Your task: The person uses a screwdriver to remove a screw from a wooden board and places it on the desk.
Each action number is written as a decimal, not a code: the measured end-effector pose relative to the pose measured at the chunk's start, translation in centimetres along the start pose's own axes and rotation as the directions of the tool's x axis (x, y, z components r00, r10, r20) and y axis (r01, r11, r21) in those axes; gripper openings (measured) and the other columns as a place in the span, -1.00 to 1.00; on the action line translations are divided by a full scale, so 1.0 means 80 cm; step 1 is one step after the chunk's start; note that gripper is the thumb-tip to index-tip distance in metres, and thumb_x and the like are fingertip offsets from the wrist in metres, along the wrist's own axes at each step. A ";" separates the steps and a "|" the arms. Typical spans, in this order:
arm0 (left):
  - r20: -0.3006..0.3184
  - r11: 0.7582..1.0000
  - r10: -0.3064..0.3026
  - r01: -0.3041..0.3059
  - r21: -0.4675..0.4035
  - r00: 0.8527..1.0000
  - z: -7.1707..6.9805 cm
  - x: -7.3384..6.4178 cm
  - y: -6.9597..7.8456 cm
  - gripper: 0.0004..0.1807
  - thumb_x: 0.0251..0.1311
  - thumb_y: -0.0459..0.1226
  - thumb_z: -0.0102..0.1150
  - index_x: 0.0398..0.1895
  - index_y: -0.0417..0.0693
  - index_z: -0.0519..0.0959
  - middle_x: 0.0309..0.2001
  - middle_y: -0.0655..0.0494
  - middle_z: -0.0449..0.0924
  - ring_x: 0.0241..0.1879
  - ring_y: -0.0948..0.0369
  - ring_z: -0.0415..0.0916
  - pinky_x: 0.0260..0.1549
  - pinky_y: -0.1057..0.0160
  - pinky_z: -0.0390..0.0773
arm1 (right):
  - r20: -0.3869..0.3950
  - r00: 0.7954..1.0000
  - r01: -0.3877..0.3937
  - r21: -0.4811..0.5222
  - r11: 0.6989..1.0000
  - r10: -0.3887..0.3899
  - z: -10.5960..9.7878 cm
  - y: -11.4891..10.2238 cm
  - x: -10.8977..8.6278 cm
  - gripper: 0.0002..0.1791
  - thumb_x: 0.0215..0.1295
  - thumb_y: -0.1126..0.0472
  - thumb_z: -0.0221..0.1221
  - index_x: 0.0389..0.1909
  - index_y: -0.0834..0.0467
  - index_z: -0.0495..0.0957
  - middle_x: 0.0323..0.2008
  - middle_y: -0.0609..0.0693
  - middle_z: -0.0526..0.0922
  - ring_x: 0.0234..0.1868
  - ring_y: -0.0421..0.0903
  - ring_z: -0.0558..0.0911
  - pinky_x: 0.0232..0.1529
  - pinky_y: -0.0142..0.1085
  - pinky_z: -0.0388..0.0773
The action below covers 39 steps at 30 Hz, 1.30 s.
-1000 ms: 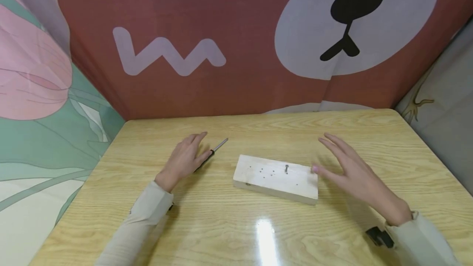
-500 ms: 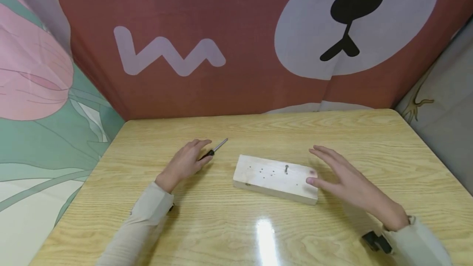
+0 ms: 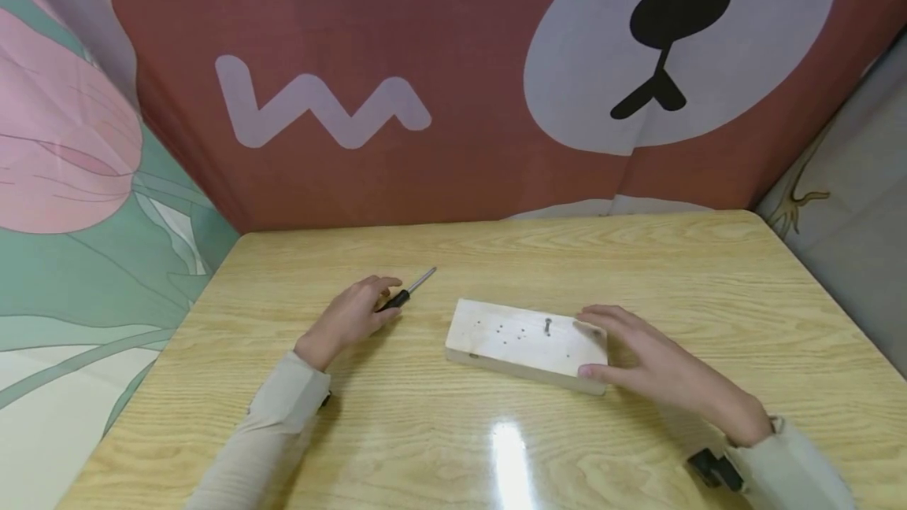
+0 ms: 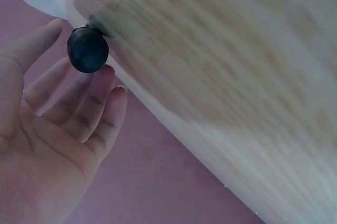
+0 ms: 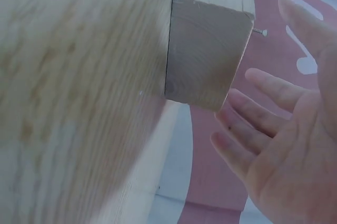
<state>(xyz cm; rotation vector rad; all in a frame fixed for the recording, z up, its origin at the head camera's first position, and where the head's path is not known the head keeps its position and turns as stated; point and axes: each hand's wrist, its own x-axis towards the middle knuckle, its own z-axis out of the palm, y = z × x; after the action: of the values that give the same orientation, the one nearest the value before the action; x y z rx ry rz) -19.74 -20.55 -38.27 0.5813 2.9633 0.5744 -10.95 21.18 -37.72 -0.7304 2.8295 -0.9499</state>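
Right hand [image 3: 659,360]: your fingers and thumb spread around the right end of the wooden block [image 3: 524,352] (touching or not, I can't tell).
Block position: flat on the table [image 3: 397,431] before you, small holes in its top.
Screw [image 3: 548,326]: sticks up from that top.
Left hand [image 3: 350,315]: your thumb and fingers stand apart about the screwdriver [image 3: 401,298] handle.
Screwdriver tip: points away from you, left of the block.
Red cloth [image 3: 390,14]: behind the table.

No words, numbers or brands can be read; the one sign-like mark is a pale zigzag [image 3: 309,91] at left on the far reddish-brown cloth backdrop [image 3: 468,38]; it forms no certain letter.
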 end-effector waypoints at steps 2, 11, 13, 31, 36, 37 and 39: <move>0.014 1.000 -0.012 0.012 -0.004 1.000 0.000 0.001 -0.001 -0.50 0.29 -0.19 0.29 0.26 -0.15 0.50 -0.08 -0.07 0.67 -0.11 0.07 0.63 -0.10 0.01 0.64 | 0.014 1.000 0.006 -0.005 1.000 -0.006 0.001 0.000 0.000 -0.26 0.29 -0.19 0.25 0.37 0.13 0.38 0.38 0.21 0.37 0.37 0.29 0.36 0.26 0.33 0.36; 0.083 0.999 -0.046 0.047 -0.013 0.995 -0.001 0.004 -0.006 -0.54 0.25 -0.22 0.33 0.20 -0.13 0.54 -0.31 0.09 0.65 -0.35 0.24 0.52 -0.27 0.19 0.54 | 0.044 0.999 -0.004 -0.004 1.000 0.004 0.004 -0.001 -0.002 -0.13 0.20 -0.26 0.29 0.40 0.18 0.34 0.37 0.17 0.37 0.37 0.26 0.38 0.24 0.28 0.42; 0.086 0.999 -0.045 0.046 -0.014 0.995 -0.001 0.004 -0.007 -0.56 0.25 -0.22 0.33 0.18 -0.14 0.55 -0.32 0.09 0.66 -0.35 0.23 0.51 -0.28 0.19 0.54 | 0.044 0.999 -0.002 -0.013 1.000 0.003 0.005 -0.001 -0.002 -0.12 0.19 -0.26 0.30 0.39 0.20 0.35 0.37 0.17 0.38 0.36 0.26 0.39 0.23 0.26 0.43; -0.040 1.000 -0.002 0.002 0.005 0.999 0.000 0.001 -0.006 -0.74 0.20 -0.29 0.32 -0.05 -0.13 0.66 -0.24 0.03 0.67 -0.24 0.14 0.57 -0.19 0.08 0.59 | 0.029 0.999 0.015 -0.040 0.999 -0.014 0.008 0.003 -0.002 -0.13 0.17 -0.27 0.29 0.37 0.19 0.39 0.34 0.12 0.40 0.33 0.18 0.43 0.18 0.15 0.50; -0.082 1.000 0.014 -0.015 -0.011 0.997 -0.001 0.000 -0.007 -0.72 0.20 -0.29 0.34 -0.02 -0.09 0.66 -0.12 -0.03 0.70 -0.07 0.02 0.59 -0.06 -0.02 0.59 | 0.032 0.999 0.008 -0.035 0.999 -0.007 0.008 0.003 -0.001 -0.12 0.17 -0.28 0.30 0.36 0.20 0.39 0.34 0.13 0.40 0.33 0.19 0.43 0.18 0.16 0.50; -0.089 1.000 0.017 -0.018 -0.015 0.996 -0.002 0.000 -0.007 -0.72 0.20 -0.29 0.34 -0.01 -0.09 0.66 -0.11 -0.03 0.70 -0.07 0.02 0.58 -0.07 -0.01 0.58 | 0.032 0.999 0.008 -0.033 0.999 -0.007 0.008 0.003 -0.001 -0.12 0.17 -0.28 0.30 0.36 0.20 0.39 0.34 0.13 0.40 0.33 0.20 0.43 0.18 0.16 0.50; -0.108 0.999 0.027 -0.030 -0.020 0.994 -0.003 0.000 -0.007 -0.72 0.20 -0.30 0.34 -0.01 -0.09 0.67 -0.09 -0.03 0.71 -0.08 0.03 0.58 -0.09 0.01 0.57 | 0.032 0.999 0.007 -0.031 1.000 -0.006 0.008 0.002 -0.001 -0.12 0.16 -0.27 0.30 0.36 0.21 0.39 0.33 0.14 0.40 0.33 0.21 0.43 0.19 0.17 0.49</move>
<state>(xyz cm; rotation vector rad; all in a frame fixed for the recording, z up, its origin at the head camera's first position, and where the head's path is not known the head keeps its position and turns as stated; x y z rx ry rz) -19.96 -21.13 -38.26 0.6106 3.0497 0.6595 -10.82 21.00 -38.34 -0.7516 2.8222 -0.8894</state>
